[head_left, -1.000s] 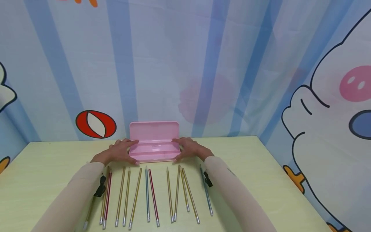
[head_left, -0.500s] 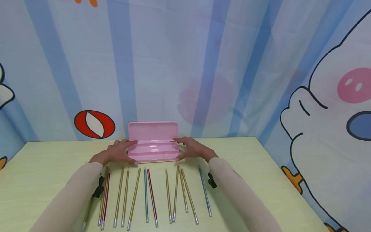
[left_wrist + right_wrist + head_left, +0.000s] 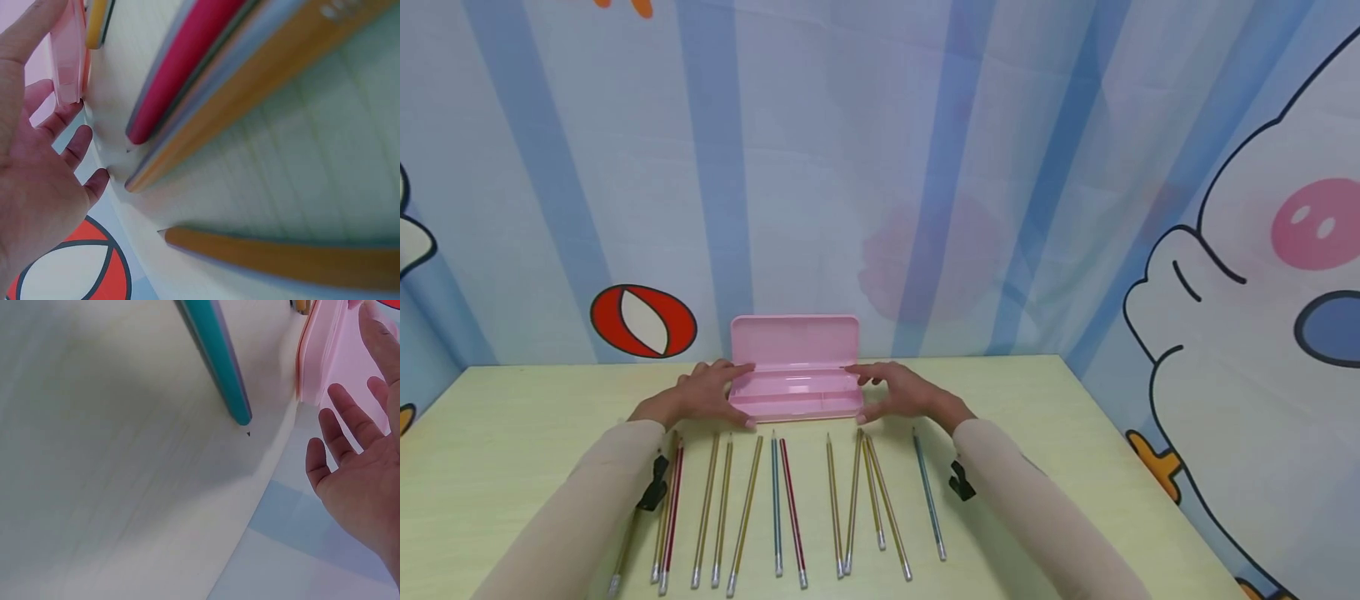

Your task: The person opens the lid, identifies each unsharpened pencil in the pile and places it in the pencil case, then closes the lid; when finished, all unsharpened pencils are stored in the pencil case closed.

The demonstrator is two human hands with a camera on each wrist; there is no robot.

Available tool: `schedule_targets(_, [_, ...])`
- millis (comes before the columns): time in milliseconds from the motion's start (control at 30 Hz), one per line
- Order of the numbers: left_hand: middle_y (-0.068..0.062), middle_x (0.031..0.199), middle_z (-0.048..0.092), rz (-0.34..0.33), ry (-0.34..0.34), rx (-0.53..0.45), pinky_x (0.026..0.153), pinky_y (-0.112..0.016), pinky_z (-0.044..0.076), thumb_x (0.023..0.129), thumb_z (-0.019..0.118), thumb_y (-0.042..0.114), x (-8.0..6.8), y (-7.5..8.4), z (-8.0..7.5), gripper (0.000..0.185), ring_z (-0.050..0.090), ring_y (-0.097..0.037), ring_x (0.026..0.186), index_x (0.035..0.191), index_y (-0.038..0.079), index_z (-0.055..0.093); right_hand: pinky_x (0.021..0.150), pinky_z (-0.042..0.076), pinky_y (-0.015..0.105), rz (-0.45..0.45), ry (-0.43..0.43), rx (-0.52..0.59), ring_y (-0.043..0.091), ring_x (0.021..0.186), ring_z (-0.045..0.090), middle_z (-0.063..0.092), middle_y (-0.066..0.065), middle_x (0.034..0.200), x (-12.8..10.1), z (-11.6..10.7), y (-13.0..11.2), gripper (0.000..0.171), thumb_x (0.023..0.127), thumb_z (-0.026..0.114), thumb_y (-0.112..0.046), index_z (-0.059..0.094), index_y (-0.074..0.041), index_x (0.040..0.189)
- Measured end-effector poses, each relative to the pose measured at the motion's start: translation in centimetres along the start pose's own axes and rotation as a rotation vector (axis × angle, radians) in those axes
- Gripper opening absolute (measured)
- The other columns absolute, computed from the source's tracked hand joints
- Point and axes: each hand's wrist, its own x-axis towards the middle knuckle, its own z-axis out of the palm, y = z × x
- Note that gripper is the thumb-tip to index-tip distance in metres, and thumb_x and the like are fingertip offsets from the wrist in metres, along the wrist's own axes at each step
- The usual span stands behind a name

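Note:
A pink pencil case (image 3: 796, 342) stands with its lid raised at the back of the table, and no pencils show in its tray. My left hand (image 3: 703, 393) is spread at the case's left end, thumb by the front corner and index finger by the hinge side. At the other end my right hand (image 3: 910, 392) reaches around the corner, thumb and index finger extended. In the left wrist view the fingers (image 3: 78, 147) are loosely bent beside the pink case (image 3: 67, 56). The right wrist view shows relaxed fingers (image 3: 337, 434) near the case's end; contact is unclear.
Several yellow pencils (image 3: 745, 517) lie in a row in front of the case. Among them are red pencils (image 3: 793, 512) and blue pencils (image 3: 929, 496). My left sleeve (image 3: 580, 508) partly covers the leftmost pencils. A striped curtain (image 3: 820, 167) hangs behind the table.
My right hand has shifted slightly to the right, its thumb and fingers loosening from the case's end. The left hand stays at the case; the whole view has drifted slightly.

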Motion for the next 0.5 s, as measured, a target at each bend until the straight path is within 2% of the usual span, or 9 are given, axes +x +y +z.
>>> schedule_targets(300, [-0.029, 0.150, 0.037, -0.003, -0.007, -0.008, 0.106, -0.075, 0.027, 0.069, 0.085, 0.049, -0.1, 0.1, 0.0, 0.107, 0.035, -0.048, 0.129, 0.154, 0.008, 0.034, 0.092, 0.052, 0.036, -0.059, -0.028, 0.042, 0.029, 0.116, 0.057, 0.060, 0.016, 0.133, -1.9, 0.0, -1.1, 0.084, 0.085, 0.081, -0.026, 0.036, -0.017, 0.156])
schedule_targets(500, [-0.029, 0.150, 0.037, -0.001, -0.005, -0.004, 0.107, -0.075, 0.027, 0.070, 0.085, 0.048, -0.1, 0.2, 0.0, 0.107, 0.035, -0.047, 0.128, 0.155, 0.008, 0.034, 0.087, 0.052, 0.033, -0.098, -0.044, 0.058, 0.031, 0.111, 0.063, 0.065, 0.017, 0.127, -3.4, 0.1, -1.7, 0.083, 0.086, 0.080, -0.024, 0.035, -0.014, 0.156])
